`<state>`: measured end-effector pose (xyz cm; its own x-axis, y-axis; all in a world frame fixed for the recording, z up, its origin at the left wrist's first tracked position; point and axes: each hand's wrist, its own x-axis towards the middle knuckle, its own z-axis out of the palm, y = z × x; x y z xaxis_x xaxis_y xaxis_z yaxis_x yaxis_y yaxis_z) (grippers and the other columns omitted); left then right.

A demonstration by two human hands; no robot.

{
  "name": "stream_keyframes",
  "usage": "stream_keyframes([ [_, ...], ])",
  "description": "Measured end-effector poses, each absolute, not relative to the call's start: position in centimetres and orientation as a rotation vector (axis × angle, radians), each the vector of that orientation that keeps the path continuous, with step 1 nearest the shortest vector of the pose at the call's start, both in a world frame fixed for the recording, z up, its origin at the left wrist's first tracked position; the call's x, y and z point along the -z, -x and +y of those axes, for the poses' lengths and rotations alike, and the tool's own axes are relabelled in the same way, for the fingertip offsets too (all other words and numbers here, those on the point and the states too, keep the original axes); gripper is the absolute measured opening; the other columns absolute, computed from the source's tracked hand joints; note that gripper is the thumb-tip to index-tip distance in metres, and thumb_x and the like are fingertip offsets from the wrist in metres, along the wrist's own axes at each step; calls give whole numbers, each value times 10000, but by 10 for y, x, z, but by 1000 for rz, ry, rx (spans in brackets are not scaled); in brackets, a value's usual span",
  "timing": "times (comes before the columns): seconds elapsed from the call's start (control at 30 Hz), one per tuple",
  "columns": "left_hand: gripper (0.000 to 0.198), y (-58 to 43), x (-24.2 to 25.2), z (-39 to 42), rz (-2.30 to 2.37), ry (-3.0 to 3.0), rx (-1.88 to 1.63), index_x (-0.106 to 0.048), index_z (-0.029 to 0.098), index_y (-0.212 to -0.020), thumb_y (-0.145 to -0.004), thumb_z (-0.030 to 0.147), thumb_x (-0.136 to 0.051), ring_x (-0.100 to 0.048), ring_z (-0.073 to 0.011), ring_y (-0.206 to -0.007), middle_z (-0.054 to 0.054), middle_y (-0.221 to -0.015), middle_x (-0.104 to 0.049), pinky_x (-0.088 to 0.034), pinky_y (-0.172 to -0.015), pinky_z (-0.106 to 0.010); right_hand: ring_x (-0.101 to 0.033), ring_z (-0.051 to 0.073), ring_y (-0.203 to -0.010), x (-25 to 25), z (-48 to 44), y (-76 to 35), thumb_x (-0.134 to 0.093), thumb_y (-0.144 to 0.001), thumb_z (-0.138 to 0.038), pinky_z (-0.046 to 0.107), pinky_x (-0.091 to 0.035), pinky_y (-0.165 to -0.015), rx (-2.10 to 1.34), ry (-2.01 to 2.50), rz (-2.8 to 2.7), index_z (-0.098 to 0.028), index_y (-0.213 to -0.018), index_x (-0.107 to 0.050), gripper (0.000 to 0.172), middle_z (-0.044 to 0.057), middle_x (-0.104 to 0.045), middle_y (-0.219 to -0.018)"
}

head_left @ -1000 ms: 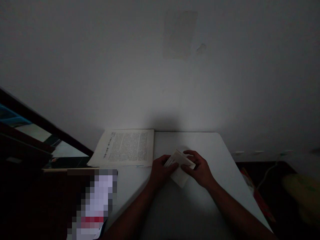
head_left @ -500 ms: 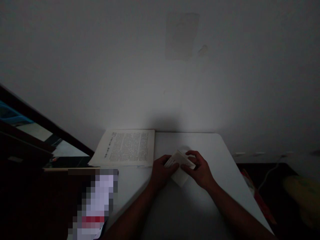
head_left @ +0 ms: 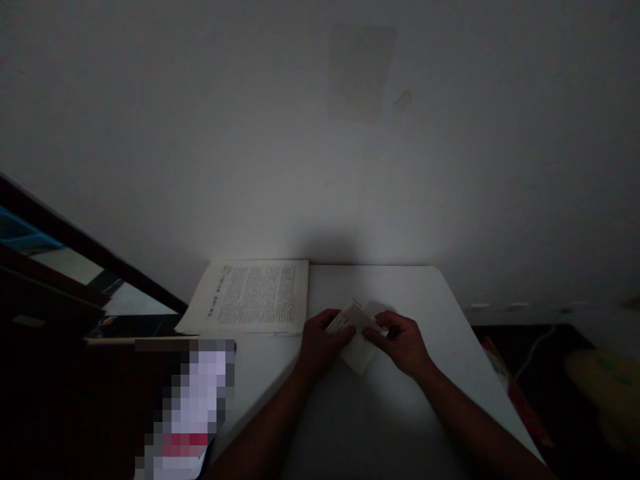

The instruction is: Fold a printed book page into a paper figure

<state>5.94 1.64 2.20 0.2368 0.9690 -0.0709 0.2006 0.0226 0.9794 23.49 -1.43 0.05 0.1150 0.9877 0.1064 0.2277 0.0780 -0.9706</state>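
Observation:
Between my two hands is a folded sheet of paper (head_left: 359, 348), with one corner pointing down toward me and some print near its left fold. My left hand (head_left: 325, 340) grips its left side, thumb on top and fingers behind. On the right side, my right hand (head_left: 397, 337) pinches the edge between thumb and curled fingers. Both hands are just above the white table (head_left: 415, 293). The fingertips behind the paper are hidden, and the light is dim.
An open book or stack of printed pages (head_left: 260, 293) lies at the table's back left. A blurred-out bright object (head_left: 195, 400) sits at the left edge. Behind the table rises a grey wall (head_left: 225, 133); a pale cable (head_left: 537, 350) hangs at the right.
My right hand's fingers have curled in and come slightly lower at the paper's right edge. The paper's right flap shows less than before. My left hand keeps its grip.

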Motion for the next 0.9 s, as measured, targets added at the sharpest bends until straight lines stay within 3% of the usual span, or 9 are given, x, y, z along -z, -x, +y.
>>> stream_keyframes([
  [0.9,285,-61,-23,18,1171,-1419,-863,-663,131,-871,-648,307,-690,-610,-167,-691,-26,-778,-675,-467,-587,-238,-536,141,-570,0,-14,-232,-737,-613,-376,255,-425,-495,-866,1434,-1245,-184,-661,-596,243,6,-592,-637],
])
